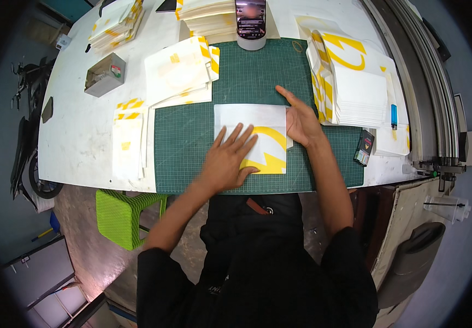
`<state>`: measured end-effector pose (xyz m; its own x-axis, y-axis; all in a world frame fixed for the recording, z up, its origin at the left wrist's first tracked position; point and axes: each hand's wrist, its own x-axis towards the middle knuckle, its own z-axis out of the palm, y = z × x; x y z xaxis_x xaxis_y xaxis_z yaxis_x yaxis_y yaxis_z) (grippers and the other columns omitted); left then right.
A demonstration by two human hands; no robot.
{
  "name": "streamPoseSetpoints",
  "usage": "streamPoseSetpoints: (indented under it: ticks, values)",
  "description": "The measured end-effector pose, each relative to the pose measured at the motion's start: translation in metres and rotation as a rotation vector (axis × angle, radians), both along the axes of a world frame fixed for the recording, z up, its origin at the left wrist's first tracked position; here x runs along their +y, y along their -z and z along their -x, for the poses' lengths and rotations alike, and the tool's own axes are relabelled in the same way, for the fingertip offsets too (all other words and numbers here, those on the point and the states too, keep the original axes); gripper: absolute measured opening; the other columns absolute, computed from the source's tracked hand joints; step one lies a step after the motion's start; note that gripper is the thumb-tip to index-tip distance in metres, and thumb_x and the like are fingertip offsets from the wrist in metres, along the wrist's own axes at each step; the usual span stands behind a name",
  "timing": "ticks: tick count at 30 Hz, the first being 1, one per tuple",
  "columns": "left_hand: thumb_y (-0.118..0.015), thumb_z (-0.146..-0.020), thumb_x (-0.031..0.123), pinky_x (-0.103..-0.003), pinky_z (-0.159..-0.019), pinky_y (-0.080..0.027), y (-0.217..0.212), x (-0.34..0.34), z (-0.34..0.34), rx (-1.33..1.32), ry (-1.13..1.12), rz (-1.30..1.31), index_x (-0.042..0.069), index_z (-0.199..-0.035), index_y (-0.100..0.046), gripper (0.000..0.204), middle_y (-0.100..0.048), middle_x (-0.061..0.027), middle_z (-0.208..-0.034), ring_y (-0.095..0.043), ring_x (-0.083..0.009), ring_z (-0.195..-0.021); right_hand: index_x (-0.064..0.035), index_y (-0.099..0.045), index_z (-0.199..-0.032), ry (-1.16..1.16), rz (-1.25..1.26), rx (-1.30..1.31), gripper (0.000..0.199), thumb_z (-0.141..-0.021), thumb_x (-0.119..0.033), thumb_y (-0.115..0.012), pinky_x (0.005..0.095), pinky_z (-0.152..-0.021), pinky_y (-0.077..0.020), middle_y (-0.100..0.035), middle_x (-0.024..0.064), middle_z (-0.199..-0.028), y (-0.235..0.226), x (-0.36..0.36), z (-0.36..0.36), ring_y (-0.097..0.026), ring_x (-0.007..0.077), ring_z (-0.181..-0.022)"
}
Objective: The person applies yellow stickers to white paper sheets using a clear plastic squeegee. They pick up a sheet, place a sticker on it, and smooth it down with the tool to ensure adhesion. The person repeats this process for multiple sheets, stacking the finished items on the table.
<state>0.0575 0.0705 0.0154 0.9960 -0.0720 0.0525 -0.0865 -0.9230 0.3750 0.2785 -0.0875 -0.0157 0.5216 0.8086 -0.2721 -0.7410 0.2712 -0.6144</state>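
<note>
A white paper bag with a yellow printed shape [269, 147] lies flat on the green cutting mat [187, 153], near the table's front edge. My left hand [228, 158] rests on the bag's left part, fingers spread and pressed flat. At the bag's right edge is my right hand [303, 121], turned on its side with the thumb and fingers apart. Its fingers partly pass behind that edge, so I cannot tell whether they touch it. A small pale corner shows under the bag beside this hand.
Piles of white and yellow bags stand at the right [356, 87], upper left [178, 71] and left [128, 142]. A phone on a stand [251, 33] is at the back. A grey box [105, 75], a blue lighter [394, 116] and a small black pack [364, 147] lie around the mat.
</note>
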Motion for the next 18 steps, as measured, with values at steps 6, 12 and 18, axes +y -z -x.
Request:
streamPoseSetpoints:
  ticks: [6, 12, 18]
  values:
    - [-0.079, -0.062, 0.083, -0.060, -0.129, -0.012, 0.000, 0.029, -0.028, 0.133, -0.033, -0.123, -0.006, -0.163, -0.021, 0.146, -0.019, -0.0258, -0.172, -0.016, -0.0372, -0.161, 0.0039, -0.049, -0.147, 0.274, 0.775, -1.155, 0.055, -0.103, -0.025, -0.066, 0.0451, -0.104, -0.0513, -0.064, 0.0232, -0.131, -0.036, -0.024, 0.084, -0.066, 0.0324, -0.119]
    - [-0.074, -0.050, 0.095, -0.060, -0.129, -0.011, 0.016, 0.033, -0.040, 0.144, -0.007, -0.304, -0.006, -0.163, -0.020, 0.161, -0.015, -0.0251, -0.173, -0.013, -0.0349, -0.162, 0.0038, -0.039, -0.157, -0.205, 0.782, -1.815, 0.069, -0.107, -0.041, -0.054, 0.0601, -0.127, -0.0151, -0.039, 0.0218, -0.165, -0.015, -0.017, 0.131, -0.031, 0.0386, -0.156]
    - [-0.082, -0.043, 0.091, -0.059, -0.130, -0.006, 0.004, 0.037, -0.036, 0.204, -0.053, -0.137, -0.003, -0.165, -0.015, 0.168, -0.011, -0.0238, -0.174, -0.010, -0.0334, -0.163, 0.0018, -0.040, -0.158, -0.120, 0.959, -2.012, 0.082, -0.104, -0.059, -0.049, 0.0656, -0.127, -0.0088, -0.036, 0.0154, -0.168, 0.004, 0.009, 0.041, -0.029, 0.0309, -0.158]
